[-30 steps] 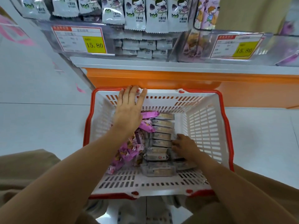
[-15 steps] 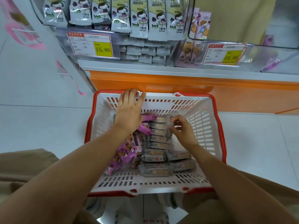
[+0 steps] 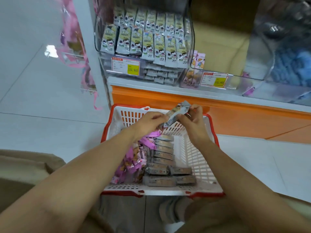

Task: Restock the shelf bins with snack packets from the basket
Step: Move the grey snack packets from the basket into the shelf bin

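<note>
One grey packet [image 3: 176, 115]: held up over the far rim of the basket, centre of frame, tilted with its upper end toward the shelf.
Right hand [image 3: 193, 122]: fingers curled round the packet's upper part, gripping it.
Left hand [image 3: 148, 121]: fingertips pinch the packet's lower end; some blur, but contact looks real.
Basket [image 3: 193, 158]: white with a red rim, on the floor at lower centre, right part bare.
Grey stack [image 3: 164, 155]: a row of similar packets lying down the basket's middle, a few more at the near end.
Pink packets [image 3: 133, 163]: loose heap on the basket's left side, touching the grey row.
Progress: early to middle, I'd say; one packet is lifted out, none of it placed, and plenty is left in the basket.
Lower bin [image 3: 159, 74]: clear, centre of frame above the orange base [image 3: 168, 98], holds small grey packets; likely target.
Upper bin [image 3: 144, 44]: packed with upright green-yellow packets, little room.
Right bin [image 3: 198, 59]: a few pink packets at its left end, the rest looks roomy.
Edges: basket's far rim just under the hands; the clear bin fronts and price tag [image 3: 125, 66] stand between the hands and the stock.
Open room: free air from the hands up to the bins.
</note>
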Demonstrator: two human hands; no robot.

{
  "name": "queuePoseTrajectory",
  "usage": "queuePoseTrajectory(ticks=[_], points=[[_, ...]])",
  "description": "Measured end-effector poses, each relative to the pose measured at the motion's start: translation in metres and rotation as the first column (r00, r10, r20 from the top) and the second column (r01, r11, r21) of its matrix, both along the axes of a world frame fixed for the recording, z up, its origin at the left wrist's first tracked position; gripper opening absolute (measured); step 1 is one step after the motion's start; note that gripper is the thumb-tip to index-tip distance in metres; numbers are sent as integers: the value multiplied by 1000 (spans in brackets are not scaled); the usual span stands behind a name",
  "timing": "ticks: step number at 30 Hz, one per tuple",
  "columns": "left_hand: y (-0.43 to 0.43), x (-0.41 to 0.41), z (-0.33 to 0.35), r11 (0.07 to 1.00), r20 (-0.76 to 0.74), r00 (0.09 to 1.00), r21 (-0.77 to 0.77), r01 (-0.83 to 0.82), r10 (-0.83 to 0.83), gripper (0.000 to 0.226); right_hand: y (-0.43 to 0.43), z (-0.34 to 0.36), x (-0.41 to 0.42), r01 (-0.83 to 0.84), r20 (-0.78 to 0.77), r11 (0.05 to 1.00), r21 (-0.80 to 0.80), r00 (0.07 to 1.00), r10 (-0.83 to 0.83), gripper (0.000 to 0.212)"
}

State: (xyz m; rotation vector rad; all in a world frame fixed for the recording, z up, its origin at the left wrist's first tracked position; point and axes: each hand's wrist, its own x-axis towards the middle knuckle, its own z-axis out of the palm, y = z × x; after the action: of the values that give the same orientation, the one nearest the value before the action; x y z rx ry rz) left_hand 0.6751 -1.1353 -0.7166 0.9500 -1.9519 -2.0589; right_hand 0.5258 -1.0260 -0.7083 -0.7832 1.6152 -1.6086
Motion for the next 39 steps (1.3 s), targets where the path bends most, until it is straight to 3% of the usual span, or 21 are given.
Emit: queuePoseTrajectory(ticks=[4,11,14,17,20,23,27,30,32,35,37,39], points=[[-1,10,27,998,-28,998,-5,-57,57,9,-3,28,12,-43,-65,998,-36,997,41,44],[-8,36,47,995,-23,998,-83,-60,59,25,-8,61,27,-75,-139,996,38,987,80,21],[-13,47,54,989,-95,986,-35,-143,139,17,-8,68,30,-63,-151,995,80,986,74,26],[-18,54,63,975,-165,961,52,-214,220,12,-6,75,37,-144,-212,979,144,962,173,20],[-21,56,74,954,-203,932,87,-288,300,21,-4,83,46,-225,-326,950,217,900,288,18],[-23,51,87,933,-196,912,56,-357,361,20,-5,94,53,-229,-466,955,190,835,293,23],[-34,38,102,869,-185,863,-78,-489,469,37,-14,114,57,-214,-679,967,138,690,250,21],[-43,30,114,846,-208,878,-248,-473,431,41,-24,130,54,-163,-770,982,91,614,173,18],[-48,28,120,769,-253,879,-425,-477,405,35,-31,139,48,-99,-755,995,33,649,90,23],[-64,34,121,456,-221,899,-801,-388,378,40,-46,151,33,30,-704,999,-21,710,-36,20],[-75,41,118,271,-152,925,-929,-254,349,47,-61,158,20,120,-702,992,-26,705,-104,16],[-85,45,115,194,-61,944,-973,-129,323,53,-79,166,8,194,-703,981,-10,696,-145,14]])
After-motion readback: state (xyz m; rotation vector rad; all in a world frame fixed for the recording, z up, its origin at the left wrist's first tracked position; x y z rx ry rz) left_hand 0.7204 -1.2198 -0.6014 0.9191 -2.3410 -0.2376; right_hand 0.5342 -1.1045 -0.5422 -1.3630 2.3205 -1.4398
